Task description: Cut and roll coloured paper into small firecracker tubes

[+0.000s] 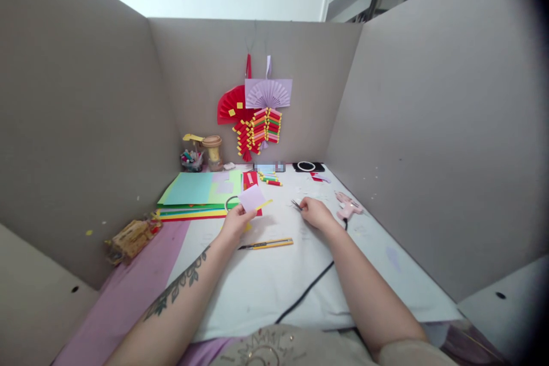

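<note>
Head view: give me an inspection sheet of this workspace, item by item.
Surface: white cover, with purple cloth showing at left.
Work items: lilac paper with a yellow strip at its edge; craft knife lying nearby; pink glue gun at right.
Clutter: stacked coloured sheets, small paper rolls, lidded cup, wrapped package.
Hands: left hand holds the lilac paper; right hand grips a slim pointed tool, exact type unclear.
Cables: black cable crosses the surface, passing behind the right forearm.
Surroundings: grey panels on three sides; red fan and lilac fan hang at the back.
</note>
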A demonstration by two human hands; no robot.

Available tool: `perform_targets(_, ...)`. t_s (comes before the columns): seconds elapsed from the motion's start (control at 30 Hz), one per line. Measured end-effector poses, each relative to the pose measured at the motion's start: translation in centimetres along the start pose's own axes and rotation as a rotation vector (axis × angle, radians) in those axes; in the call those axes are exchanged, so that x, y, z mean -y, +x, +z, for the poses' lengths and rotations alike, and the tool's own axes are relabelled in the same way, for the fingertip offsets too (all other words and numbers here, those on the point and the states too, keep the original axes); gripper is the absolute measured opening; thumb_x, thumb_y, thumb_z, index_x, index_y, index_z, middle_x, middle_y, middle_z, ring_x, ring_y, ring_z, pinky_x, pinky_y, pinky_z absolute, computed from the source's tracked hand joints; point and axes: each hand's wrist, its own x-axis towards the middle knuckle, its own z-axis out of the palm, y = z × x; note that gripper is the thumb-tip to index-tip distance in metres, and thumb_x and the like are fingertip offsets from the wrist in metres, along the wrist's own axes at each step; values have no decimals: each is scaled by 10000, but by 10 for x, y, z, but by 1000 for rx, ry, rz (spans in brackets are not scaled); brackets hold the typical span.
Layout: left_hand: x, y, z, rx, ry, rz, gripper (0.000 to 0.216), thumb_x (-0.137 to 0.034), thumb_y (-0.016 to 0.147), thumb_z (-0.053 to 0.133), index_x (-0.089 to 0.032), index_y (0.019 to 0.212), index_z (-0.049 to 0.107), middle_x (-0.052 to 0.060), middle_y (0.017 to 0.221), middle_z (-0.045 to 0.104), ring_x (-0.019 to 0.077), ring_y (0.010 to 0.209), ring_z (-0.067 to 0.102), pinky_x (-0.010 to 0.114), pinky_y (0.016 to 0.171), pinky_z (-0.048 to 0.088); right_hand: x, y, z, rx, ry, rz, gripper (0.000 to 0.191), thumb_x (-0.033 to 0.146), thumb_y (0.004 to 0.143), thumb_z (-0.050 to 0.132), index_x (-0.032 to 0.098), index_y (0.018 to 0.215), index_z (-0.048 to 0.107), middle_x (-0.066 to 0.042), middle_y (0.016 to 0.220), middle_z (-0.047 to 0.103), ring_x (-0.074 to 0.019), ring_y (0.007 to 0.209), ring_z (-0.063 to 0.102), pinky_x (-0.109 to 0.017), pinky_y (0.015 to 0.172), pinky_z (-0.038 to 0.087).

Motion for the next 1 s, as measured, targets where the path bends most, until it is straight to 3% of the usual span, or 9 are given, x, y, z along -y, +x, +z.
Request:
perform_targets(0.13, -2, -1, 0, -34, -40, -9, 282, -269, 618, 701, -117, 854, 676, 60, 778, 699, 178, 705, 623, 242, 599, 455, 12, 0, 3, -31, 485, 40, 243, 103, 655, 531, 159, 870, 628, -4, 645, 590, -124, 574, 513, -219, 548, 369)
perform_targets(0.3, -1, -1, 0, -53, -92, -7, 266, -278, 605, 716, -135, 828, 687, 43, 657, 670, 183, 663, 604, 256, 581, 445, 22, 1, 0, 136, 1353, 427, 73, 145, 778, 514, 165, 844, 538, -18, 605, 572, -137, 554, 580, -255, 548, 474)
perform_targets(0.37, 0, 0, -1, -52, -104, -3, 256, -281, 606, 714, -141, 819, 688, 41, 648, 666, 183, 661, 600, 260, 583, 444, 27, -2, 1, 171, 1515, 490, 42, 163, 822, 476, 174, 844, 510, -47, 653, 608, -146, 589, 608, -254, 541, 488)
perform_targets(0.5, 0, 0, 0, -73, -110, 16, 272, -287, 599, 717, -143, 827, 686, 33, 643, 661, 178, 652, 592, 261, 584, 442, 44, -14, 10, 239, 1404, 310, 189, 318, 868, 437, 184, 936, 553, -12, 619, 587, -81, 403, 448, -178, 349, 314)
perform_targets(0.57, -1, 0, 0, -88, -119, 33, 280, -285, 599, 715, -145, 840, 683, 28, 646, 661, 175, 656, 592, 261, 591, 443, 54, -21, 17, 274, 1267, 169, 262, 385, 840, 471, 182, 942, 600, 6, 613, 568, -57, 379, 358, -169, 329, 231)
perform_targets(0.67, -3, -1, 1, -95, -150, 47, 283, -275, 604, 707, -136, 849, 678, 31, 668, 665, 174, 672, 596, 259, 604, 443, 65, -27, 26, 275, 1084, 41, 266, 399, 757, 553, 159, 803, 660, 7, 604, 559, -51, 405, 320, -182, 353, 228)
perform_targets(0.77, -5, -1, 2, -103, -168, 37, 293, -261, 597, 705, -118, 851, 675, 34, 699, 673, 171, 668, 593, 253, 602, 433, 72, -30, 32, 250, 1018, 4, 271, 391, 712, 570, 141, 668, 666, -21, 627, 594, -55, 426, 322, -199, 378, 227)
perform_targets(0.87, -4, -2, 3, -102, -162, 18, 300, -251, 591, 706, -111, 854, 672, 37, 734, 681, 155, 647, 584, 241, 594, 422, 75, -30, 33, 221, 1015, 9, 289, 391, 683, 574, 133, 573, 647, -60, 800, 666, -45, 429, 320, -213, 389, 206)
perform_targets(1.0, -1, -4, 5, -79, -138, 27, 299, -250, 601, 700, -118, 868, 673, 39, 772, 690, 140, 633, 577, 232, 586, 416, 76, -30, 32, 192, 1035, 20, 276, 384, 655, 589, 139, 543, 645, -64, 888, 685, -42, 425, 323, -225, 401, 201)
